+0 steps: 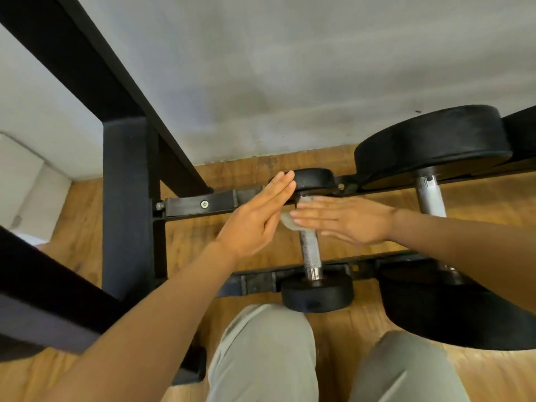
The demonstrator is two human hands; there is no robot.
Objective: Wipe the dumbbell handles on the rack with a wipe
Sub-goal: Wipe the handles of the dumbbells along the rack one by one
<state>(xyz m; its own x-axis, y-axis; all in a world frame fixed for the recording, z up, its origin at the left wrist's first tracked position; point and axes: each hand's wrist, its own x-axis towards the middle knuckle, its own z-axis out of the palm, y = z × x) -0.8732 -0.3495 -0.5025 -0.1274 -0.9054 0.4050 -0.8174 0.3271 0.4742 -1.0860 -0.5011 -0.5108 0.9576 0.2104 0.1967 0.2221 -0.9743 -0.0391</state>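
Lying across the two rails of the black rack [200,203], the small dumbbell [311,250] is seen with its knurled metal handle [309,250] bridging the gap over the wooden floor [87,216]. A white wipe [287,222] is draped over the far part of that handle, close to the dumbbell's far weight head. The right hand [345,220] is laid flat on the wipe, its fingers straight and held together, pressing it against the handle. The left hand [255,220] is held just left of the handle, fingers straight and together, their tips reaching toward the dumbbell's far head; whether the wipe is touched by it cannot be told. A larger dumbbell [435,149] is racked to the right of the small dumbbell. Grey-trousered knees [261,352] are seen nearer the camera than the small dumbbell.
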